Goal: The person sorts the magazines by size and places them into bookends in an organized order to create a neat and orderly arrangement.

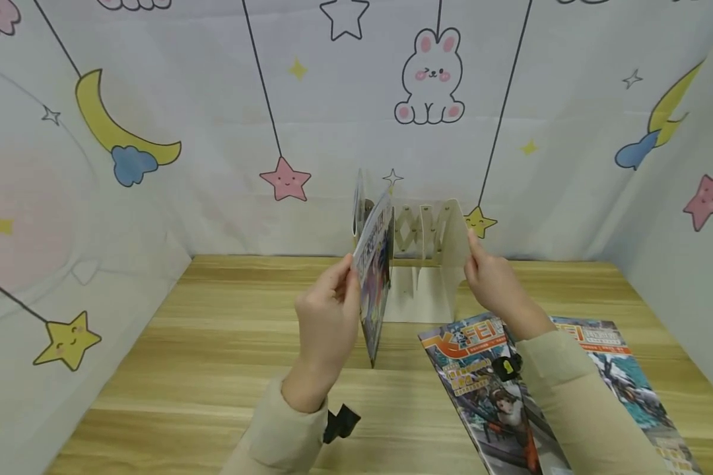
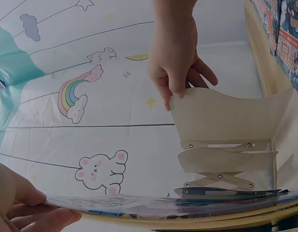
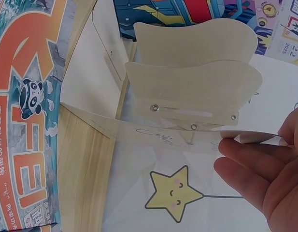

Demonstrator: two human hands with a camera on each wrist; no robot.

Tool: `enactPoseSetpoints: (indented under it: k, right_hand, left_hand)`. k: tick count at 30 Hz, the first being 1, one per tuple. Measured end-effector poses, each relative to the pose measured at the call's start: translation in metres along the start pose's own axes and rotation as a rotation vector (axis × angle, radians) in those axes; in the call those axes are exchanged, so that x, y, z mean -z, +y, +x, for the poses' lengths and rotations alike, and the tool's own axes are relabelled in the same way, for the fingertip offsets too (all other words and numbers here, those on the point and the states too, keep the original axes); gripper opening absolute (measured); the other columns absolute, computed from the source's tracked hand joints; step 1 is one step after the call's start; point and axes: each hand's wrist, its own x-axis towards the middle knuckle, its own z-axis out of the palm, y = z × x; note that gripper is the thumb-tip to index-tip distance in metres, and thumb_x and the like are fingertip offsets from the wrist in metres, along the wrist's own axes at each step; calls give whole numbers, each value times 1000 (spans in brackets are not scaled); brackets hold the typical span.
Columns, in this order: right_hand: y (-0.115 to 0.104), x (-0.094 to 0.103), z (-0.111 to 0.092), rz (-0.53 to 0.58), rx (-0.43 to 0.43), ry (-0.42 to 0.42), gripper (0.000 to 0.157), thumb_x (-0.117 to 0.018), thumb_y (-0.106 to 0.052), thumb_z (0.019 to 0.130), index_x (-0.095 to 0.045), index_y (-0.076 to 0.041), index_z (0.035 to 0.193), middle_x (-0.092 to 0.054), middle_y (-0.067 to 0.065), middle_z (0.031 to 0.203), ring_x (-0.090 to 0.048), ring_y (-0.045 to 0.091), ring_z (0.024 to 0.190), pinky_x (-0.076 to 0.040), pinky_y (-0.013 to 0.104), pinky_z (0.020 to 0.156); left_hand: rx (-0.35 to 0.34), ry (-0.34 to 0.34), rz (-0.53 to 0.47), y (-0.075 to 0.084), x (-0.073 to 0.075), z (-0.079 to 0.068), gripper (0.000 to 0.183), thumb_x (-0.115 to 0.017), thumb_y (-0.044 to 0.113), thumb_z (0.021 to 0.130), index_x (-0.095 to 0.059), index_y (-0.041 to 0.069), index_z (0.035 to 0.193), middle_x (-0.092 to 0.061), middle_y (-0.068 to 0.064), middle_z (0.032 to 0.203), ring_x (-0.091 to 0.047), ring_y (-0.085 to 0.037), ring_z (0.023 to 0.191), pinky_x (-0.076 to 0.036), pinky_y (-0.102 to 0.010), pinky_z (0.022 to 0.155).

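Upright at the table's middle stands a cream metal expandable book rack (image 1: 418, 297) with crisscross links and several divider plates. My left hand (image 1: 327, 316) pinches the near edge of a magazine (image 1: 375, 284), which stands on edge, tilted, at the rack's left part. Behind it another thin booklet or magazine (image 1: 358, 201) is partly hidden. My right hand (image 1: 499, 284) holds the top edge of the rack's right end plate (image 1: 454, 244); in the right wrist view thumb and fingers pinch that plate. Colourful cover art (image 3: 187, 12) shows past the dividers there.
Two magazines with orange titles lie on the wooden table (image 1: 243, 330) at the right: a nearer one (image 1: 481, 389) and another (image 1: 624, 379) partly under my right forearm. White printed cloth (image 1: 344, 119) hangs behind and at both sides.
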Motion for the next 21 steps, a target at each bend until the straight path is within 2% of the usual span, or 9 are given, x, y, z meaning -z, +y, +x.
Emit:
enactPoseSetpoints:
  k: [8, 17, 21]
  right_hand:
    - [4, 0, 2, -9, 26, 16, 54, -37, -8, 99, -18, 6, 148, -37, 2, 48, -28, 12, 39, -29, 27, 40]
    - [8, 1, 7, 16, 22, -6, 54, -36, -9, 100, -17, 4, 148, -38, 3, 49, -29, 12, 39, -30, 27, 40]
    - [11, 1, 9, 23, 16, -20, 54, -35, -11, 100, -15, 2, 149, -38, 2, 49, -29, 12, 38, -30, 26, 40]
  left_hand:
    - [43, 52, -13, -3, -8, 3, 16, -60, -11, 83, -66, -15, 98, -70, -25, 82, -68, -25, 59, -54, -21, 51]
    - [87, 64, -16, -5, -22, 5, 17, -59, -11, 84, -66, -16, 99, -70, -27, 86, -70, -28, 64, -55, -19, 56]
    - [77, 66, -7, -5, -27, 5, 18, -60, -11, 84, -66, -16, 100, -69, -27, 88, -71, -28, 67, -55, -18, 57]
